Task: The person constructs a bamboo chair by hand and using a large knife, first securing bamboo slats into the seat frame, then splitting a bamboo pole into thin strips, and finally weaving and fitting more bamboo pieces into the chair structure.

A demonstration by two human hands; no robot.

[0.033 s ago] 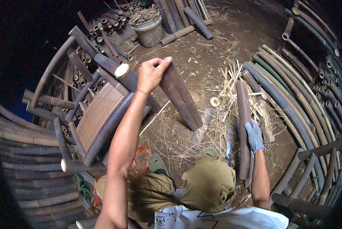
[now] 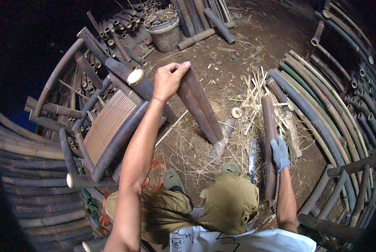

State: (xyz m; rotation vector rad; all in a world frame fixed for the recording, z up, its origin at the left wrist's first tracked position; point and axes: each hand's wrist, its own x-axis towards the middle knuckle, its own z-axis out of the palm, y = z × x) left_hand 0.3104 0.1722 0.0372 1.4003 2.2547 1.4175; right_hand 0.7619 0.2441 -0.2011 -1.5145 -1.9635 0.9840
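Note:
My left hand point(image 2: 170, 80), bare, pinches the upper end of a wide dark bamboo slab point(image 2: 198, 105). The slab leans, its lower end near the straw-strewn ground, with a seam or split along its face. On the right, my right hand point(image 2: 280, 154), in a grey-blue glove, grips the side of a long dark bamboo strip point(image 2: 270, 138); the far side of the grip is hidden. A long metal blade point(image 2: 252, 157) points away from me beside my right knee, just left of that strip. Its handle is mostly hidden.
A bamboo chair frame point(image 2: 110, 126) with a slatted panel stands at left. Pale shavings point(image 2: 255, 94) lie ahead of the strip. Bamboo poles point(image 2: 318, 101) are stacked at right. A bucket of scraps point(image 2: 165, 35) stands at the back, near piled bamboo tubes point(image 2: 123, 21).
The bamboo strip at my right hand has shifted slightly right and toward me. More of the blade shows now. My left hand and the slab have hardly moved.

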